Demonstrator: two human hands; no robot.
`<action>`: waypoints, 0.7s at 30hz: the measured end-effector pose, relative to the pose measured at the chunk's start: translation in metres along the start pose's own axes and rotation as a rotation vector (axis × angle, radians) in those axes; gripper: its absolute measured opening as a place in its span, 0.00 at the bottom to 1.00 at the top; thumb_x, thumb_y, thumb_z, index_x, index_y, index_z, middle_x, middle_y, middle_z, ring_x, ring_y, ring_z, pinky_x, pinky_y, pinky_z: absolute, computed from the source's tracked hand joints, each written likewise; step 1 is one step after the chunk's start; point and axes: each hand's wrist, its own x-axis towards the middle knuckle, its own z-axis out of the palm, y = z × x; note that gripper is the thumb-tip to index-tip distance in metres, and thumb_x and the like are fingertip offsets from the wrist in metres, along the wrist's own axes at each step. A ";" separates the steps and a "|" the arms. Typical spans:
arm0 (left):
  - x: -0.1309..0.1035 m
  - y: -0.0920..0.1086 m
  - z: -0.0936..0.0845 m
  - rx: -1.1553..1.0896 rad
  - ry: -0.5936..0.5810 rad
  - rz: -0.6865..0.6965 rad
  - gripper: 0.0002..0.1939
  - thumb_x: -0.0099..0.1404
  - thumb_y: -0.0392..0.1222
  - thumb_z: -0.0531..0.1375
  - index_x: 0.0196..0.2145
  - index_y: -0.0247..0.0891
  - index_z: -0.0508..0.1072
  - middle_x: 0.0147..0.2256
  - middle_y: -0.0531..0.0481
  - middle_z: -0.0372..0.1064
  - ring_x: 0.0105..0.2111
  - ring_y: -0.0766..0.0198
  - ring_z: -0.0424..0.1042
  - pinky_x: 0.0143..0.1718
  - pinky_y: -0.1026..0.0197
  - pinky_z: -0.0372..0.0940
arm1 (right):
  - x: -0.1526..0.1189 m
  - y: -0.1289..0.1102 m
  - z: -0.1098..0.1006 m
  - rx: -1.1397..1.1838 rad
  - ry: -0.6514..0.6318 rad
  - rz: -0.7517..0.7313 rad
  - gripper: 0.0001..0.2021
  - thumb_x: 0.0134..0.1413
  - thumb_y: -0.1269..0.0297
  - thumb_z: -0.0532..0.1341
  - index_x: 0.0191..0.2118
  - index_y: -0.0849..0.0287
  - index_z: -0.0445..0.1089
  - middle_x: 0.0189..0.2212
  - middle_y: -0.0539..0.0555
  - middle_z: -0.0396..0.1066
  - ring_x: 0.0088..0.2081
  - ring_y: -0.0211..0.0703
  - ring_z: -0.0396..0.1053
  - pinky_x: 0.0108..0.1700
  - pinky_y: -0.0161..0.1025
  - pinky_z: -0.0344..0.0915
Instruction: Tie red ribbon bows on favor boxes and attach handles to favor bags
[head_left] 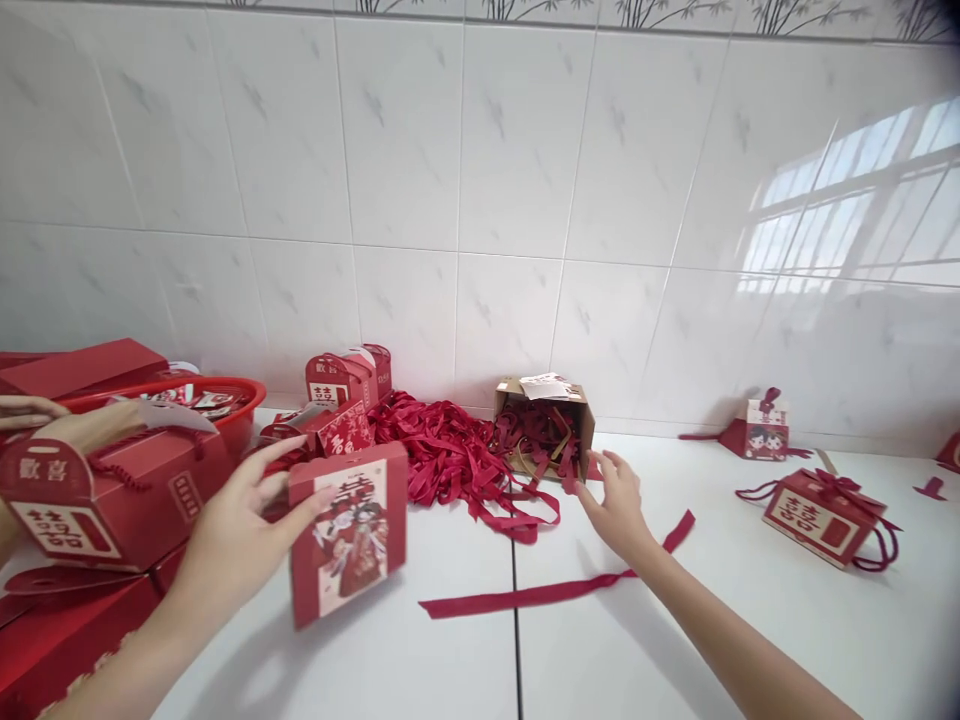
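My left hand (240,520) is closed on a red candy box (349,535) with a pale picture panel of two figures in red robes. The box is raised and tilted over the white table, and my thumb presses on its front. My right hand (615,505) has its thumb and fingers apart at the front right of a small cardboard box (589,430). Dark red ribbon pieces fill that cardboard box, and white paper lies on its top. Whether my right fingertips touch a ribbon piece is hard to make out. Below, one red ribbon strip (525,598) lies across the table seam.
A heap of red ribbons (442,450) lies beside several red boxes (337,380) by the tiled wall. At left, another person's hands (90,430) are near a red basin (259,395) and a handled box (150,490). Bow-tied boxes (814,520) stand at right.
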 end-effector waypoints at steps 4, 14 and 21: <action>-0.007 0.026 0.047 -0.316 -0.289 -0.015 0.42 0.49 0.54 0.69 0.58 0.45 0.57 0.41 0.45 0.77 0.41 0.51 0.77 0.37 0.54 0.74 | 0.009 -0.003 0.027 0.016 -0.082 -0.041 0.16 0.54 0.65 0.56 0.49 0.57 0.67 0.49 0.60 0.66 0.54 0.57 0.60 0.54 0.57 0.59; -0.013 -0.055 0.128 -0.365 -0.612 -0.017 0.35 0.59 0.55 0.61 0.59 0.41 0.54 0.55 0.40 0.66 0.54 0.50 0.67 0.55 0.49 0.65 | 0.052 0.000 0.078 0.000 -0.147 0.013 0.11 0.62 0.62 0.58 0.47 0.61 0.68 0.47 0.56 0.69 0.46 0.44 0.69 0.48 0.48 0.68; -0.013 -0.070 0.132 -0.377 -0.712 -0.050 0.33 0.56 0.56 0.64 0.54 0.40 0.61 0.55 0.39 0.66 0.53 0.45 0.68 0.54 0.48 0.65 | 0.066 0.001 0.103 -0.068 -0.163 0.174 0.17 0.60 0.62 0.59 0.54 0.60 0.64 0.51 0.58 0.66 0.47 0.47 0.68 0.47 0.50 0.68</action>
